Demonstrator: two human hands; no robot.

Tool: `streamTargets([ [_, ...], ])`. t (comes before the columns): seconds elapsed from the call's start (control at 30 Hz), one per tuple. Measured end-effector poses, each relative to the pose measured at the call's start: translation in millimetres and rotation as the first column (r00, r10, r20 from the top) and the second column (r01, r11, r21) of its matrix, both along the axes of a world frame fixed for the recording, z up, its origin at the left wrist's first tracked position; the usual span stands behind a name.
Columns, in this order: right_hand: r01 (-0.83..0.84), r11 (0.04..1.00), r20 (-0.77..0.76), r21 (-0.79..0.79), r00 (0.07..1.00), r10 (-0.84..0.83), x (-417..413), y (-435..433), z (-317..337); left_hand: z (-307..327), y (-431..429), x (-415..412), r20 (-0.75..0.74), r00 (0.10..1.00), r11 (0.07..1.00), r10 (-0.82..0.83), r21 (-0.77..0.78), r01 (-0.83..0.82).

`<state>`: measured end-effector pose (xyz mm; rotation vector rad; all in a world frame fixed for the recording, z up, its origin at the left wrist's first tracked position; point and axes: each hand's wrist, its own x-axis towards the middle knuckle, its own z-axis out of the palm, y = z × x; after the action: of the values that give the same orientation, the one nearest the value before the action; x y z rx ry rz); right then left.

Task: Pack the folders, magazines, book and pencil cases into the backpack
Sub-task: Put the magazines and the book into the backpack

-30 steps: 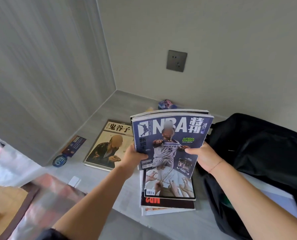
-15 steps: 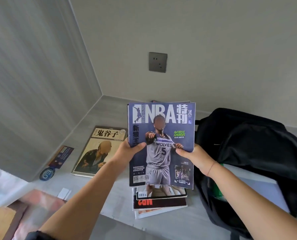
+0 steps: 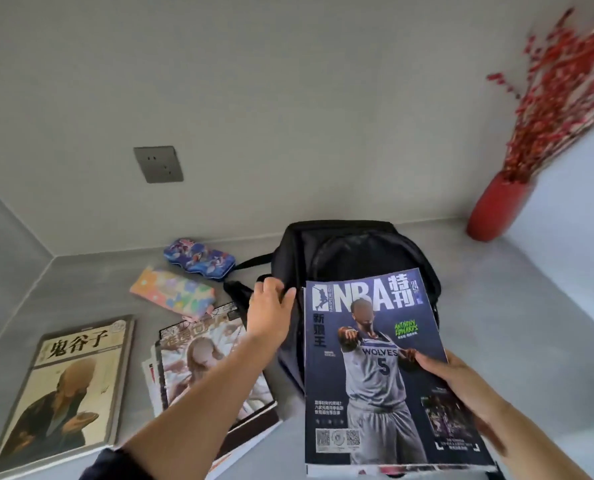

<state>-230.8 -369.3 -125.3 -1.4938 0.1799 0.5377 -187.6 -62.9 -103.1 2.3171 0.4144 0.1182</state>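
Note:
A black backpack (image 3: 354, 251) lies on the grey table (image 3: 496, 306). My left hand (image 3: 269, 313) grips the backpack's left edge. My right hand (image 3: 461, 386) holds a stack of magazines by its right side, a blue NBA magazine (image 3: 375, 368) on top, over the backpack. Further magazines (image 3: 212, 362) lie in a pile left of the bag. A beige book (image 3: 63, 393) with a seated figure on its cover lies at the far left. Behind the pile lie two pencil cases, one pastel (image 3: 172, 292) and one blue (image 3: 198, 258).
A red vase (image 3: 496, 206) with red branches stands at the back right of the table. A grey wall socket (image 3: 158, 163) sits on the back wall. Walls close the table at the back and on the left.
My left hand let go of the magazine stack and took hold of the backpack's edge. My right hand carried the stack to the right, over the backpack. The view turned right.

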Motion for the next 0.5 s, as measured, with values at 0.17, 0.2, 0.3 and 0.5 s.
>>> streamTargets([
  [0.17, 0.093, 0.995, -0.063, -0.019, 0.994, -0.094, -41.5, -57.8, -20.7, -18.1, -60.8, 34.3, -0.007, 0.876, 0.77, -0.482, 0.475, 0.427],
  [0.2, 0.099, 0.995, -0.074, -0.011, 0.992, -0.1, -46.7, -63.7, -23.5, -23.3, -70.6, 39.0, -0.039, 0.862, 0.727, -0.505, 0.52, 0.449],
  [0.3, 0.145, 0.988, -0.09, 0.043, 0.986, -0.141, -57.0, -75.3, -30.5, -38.7, -94.1, 51.2, -0.113, 0.852, 0.624, -0.511, 0.633, 0.458],
  [0.5, 0.213, 0.974, -0.105, 0.083, 0.973, -0.204, -62.3, -83.1, -39.2, -47.6, -123.1, 69.5, -0.152, 0.886, 0.508, -0.437, 0.771, 0.383],
])
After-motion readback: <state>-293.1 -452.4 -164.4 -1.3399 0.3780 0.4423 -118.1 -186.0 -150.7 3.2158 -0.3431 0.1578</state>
